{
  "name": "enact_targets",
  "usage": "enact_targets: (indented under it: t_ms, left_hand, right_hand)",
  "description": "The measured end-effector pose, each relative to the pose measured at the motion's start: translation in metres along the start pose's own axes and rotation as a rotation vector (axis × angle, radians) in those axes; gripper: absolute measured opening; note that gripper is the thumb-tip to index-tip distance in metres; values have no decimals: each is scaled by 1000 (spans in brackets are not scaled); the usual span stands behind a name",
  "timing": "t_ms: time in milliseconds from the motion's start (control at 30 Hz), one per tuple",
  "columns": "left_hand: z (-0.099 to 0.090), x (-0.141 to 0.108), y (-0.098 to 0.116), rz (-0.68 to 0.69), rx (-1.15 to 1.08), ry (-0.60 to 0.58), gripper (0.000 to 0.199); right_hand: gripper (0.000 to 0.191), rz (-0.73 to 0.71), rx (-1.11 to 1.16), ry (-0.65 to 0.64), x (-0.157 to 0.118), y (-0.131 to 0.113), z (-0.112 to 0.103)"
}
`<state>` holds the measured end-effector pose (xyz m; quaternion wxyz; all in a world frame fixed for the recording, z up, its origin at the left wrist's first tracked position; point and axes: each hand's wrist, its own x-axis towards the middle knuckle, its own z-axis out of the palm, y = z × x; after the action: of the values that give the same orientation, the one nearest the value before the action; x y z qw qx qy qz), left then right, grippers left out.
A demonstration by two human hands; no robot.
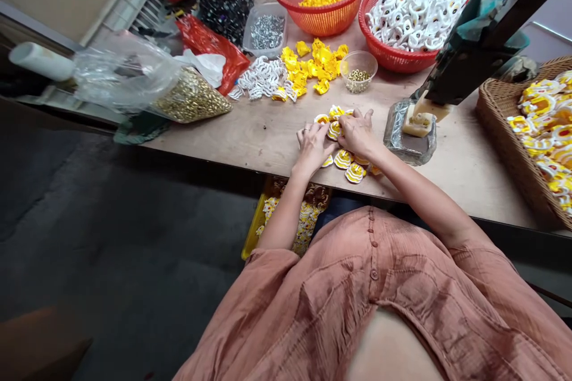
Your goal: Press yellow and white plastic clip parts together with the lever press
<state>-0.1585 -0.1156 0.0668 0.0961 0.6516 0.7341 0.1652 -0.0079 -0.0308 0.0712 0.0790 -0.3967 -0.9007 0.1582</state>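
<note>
Small yellow plastic pieces with wavy white stripes (355, 173) lie in a loose cluster near the table's front edge. Over the cluster's left side is my left hand (313, 146), fingers curled forward and thumb against a piece. My right hand (358, 136) pinches at a striped yellow-and-white piece (334, 130) between the two hands, with its outer fingers lifted. The fingertips partly cover the pieces under them. Right of my hands stands a bench press (476, 41), its cream-coloured die block (420, 120) on a tape-wrapped base (410, 152).
Behind my hands are loose yellow parts (319, 65), white wavy parts (261, 78) and a cup of brass rings (358, 76). Red baskets (322, 15) stand at the back. A wicker basket (504, 143) is at right, a bag of brass bits (192, 95) at left, a yellow crate (251, 232) below.
</note>
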Motion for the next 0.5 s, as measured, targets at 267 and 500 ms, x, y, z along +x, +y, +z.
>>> enact_targets:
  t_ms: [267,500]
  left_hand:
    - [5,15,17,-6,28,41,35]
    - [-16,-8,24,136,-237,299,47]
  right_hand:
    - [21,-27,239,93,-10,20,9]
    - [20,-227,430,509,-39,9,-13]
